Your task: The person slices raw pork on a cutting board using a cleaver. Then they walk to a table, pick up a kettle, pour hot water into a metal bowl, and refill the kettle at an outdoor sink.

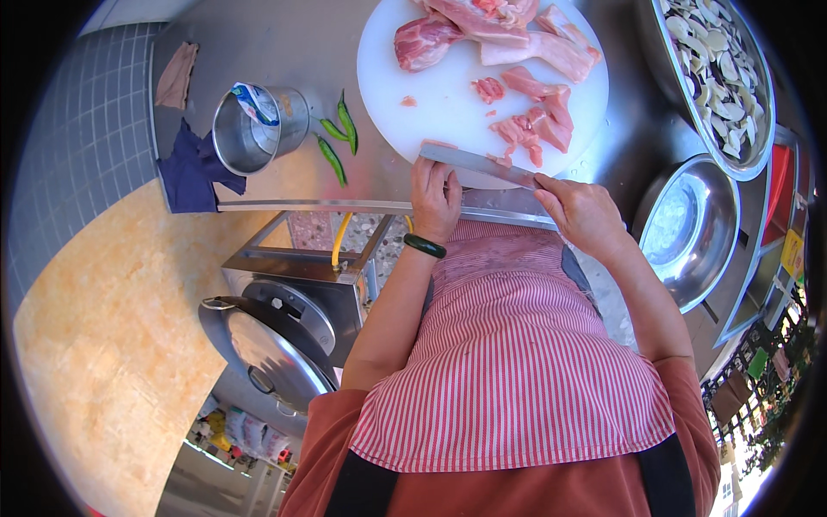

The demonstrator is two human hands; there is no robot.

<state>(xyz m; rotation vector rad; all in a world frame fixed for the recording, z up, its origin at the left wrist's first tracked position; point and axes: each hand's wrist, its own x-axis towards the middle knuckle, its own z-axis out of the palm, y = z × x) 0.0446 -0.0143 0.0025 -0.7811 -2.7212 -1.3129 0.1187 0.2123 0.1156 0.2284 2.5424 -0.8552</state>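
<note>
My right hand (pixel 585 210) grips the handle of a kitchen knife (pixel 481 163), its blade pointing left across the near edge of a round white cutting board (pixel 413 123). Curled at the blade's tip end is my left hand (pixel 436 197), with a dark green bangle on the wrist; the blade hides its fingertips. A small strip of meat (pixel 440 143) shows just beyond the blade there. Cut pieces of raw meat (pixel 552 119) lie on the board's right side. Larger chunks of raw meat (pixel 429 42) are at its far side.
Left of the board are green chili peppers (pixel 331 161), a metal pot (pixel 258 129) with a plastic packet inside, and a dark blue cloth (pixel 194 171). To the right stand a basin of pale slices (pixel 723 77) and a shiny metal bowl (pixel 688 226). A lidded wok (pixel 278 355) sits at lower left.
</note>
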